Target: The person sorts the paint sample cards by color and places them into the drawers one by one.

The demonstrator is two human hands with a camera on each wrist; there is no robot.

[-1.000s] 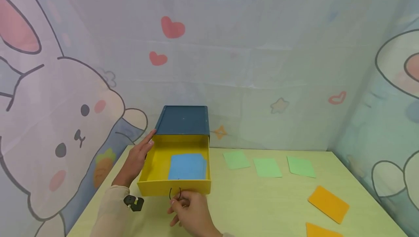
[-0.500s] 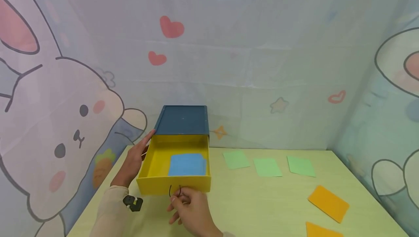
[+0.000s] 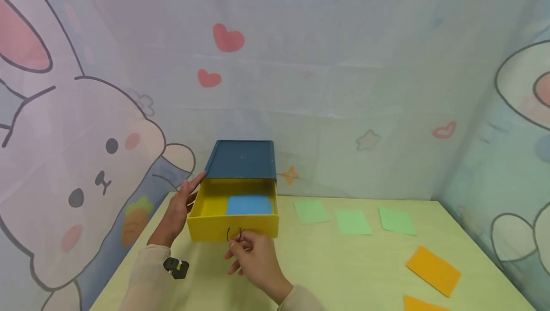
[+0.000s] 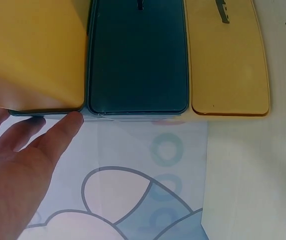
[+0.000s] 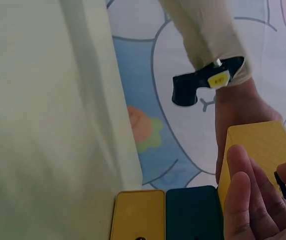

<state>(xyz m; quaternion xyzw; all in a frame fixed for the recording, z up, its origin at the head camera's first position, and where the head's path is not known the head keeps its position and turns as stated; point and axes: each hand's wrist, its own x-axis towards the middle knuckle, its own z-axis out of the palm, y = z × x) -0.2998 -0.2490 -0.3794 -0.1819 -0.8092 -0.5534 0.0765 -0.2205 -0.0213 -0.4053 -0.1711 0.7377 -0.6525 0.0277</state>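
Note:
A small drawer cabinet with a dark teal top stands against the back cloth. Its yellow top drawer is pulled partway out, with blue paper squares lying inside. My right hand pinches the black loop handle on the drawer front between thumb and finger, the other fingers loose. Along the cabinet's left side my left hand rests with extended fingers, a fingertip at the top front edge. Below the pulled-out drawer, the left wrist view shows a teal drawer and another yellow drawer, both pushed in.
Three light green paper squares lie in a row right of the cabinet. Orange paper pieces are nearer the table's right front. A printed cloth surrounds the pale table at the back and sides.
The yellow drawer has slid inward, away from me, with my right hand following on its loop handle. Less of the blue paper shows. My left hand stays at the cabinet's side.

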